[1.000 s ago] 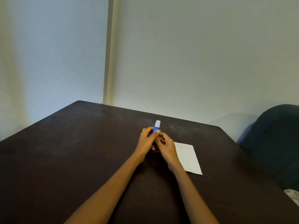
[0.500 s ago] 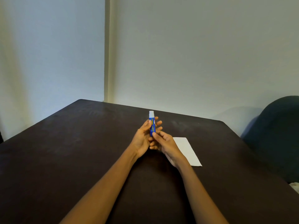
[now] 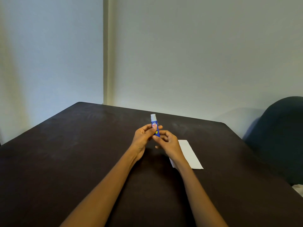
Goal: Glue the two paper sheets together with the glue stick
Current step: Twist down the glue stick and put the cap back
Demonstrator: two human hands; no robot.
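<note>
above the table (image 3: 65,161) — upright glue stick (image 3: 155,126), both hands' grip

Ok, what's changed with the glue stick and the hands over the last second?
The glue stick has been raised from low over the table and turned upright, white end up. The left hand still grips its body; the right hand still pinches its lower end. The white paper stayed flat on the table beside the right wrist.

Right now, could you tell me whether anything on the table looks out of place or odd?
Nothing stands out. The white paper lies flat on the dark table, and both hands hold the blue glue stick upright above it. Only one sheet is clearly visible.
</note>
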